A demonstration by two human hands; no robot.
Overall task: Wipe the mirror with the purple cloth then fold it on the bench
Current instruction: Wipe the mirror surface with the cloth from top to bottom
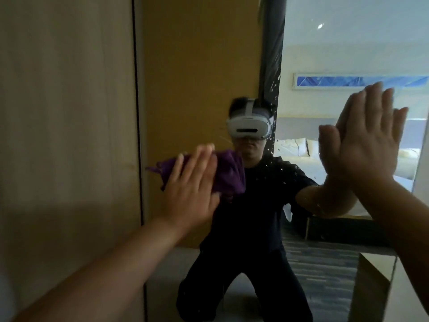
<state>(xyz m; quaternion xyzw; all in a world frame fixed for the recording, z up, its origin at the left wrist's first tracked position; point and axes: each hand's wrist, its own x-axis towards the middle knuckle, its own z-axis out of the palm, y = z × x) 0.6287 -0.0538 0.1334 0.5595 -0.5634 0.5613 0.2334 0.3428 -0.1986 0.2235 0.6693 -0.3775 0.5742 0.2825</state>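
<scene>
A tall mirror (204, 66) fills the middle and right of the head view. My left hand (192, 189) presses a bunched purple cloth (228, 173) flat against the glass near the mirror's left edge, fingers extended over the cloth. My right hand (369, 145) rests flat on the glass further right, fingers straight and together, holding nothing. Water droplets (272, 126) speckle the glass between my hands. The mirror reflects a kneeling person in dark clothes wearing a white headset.
A beige wooden panel (67, 112) stands left of the mirror, divided from it by a dark frame edge (138, 112). The reflection shows a bed with white pillows (294, 147), a blue wall picture (348, 81) and patterned carpet.
</scene>
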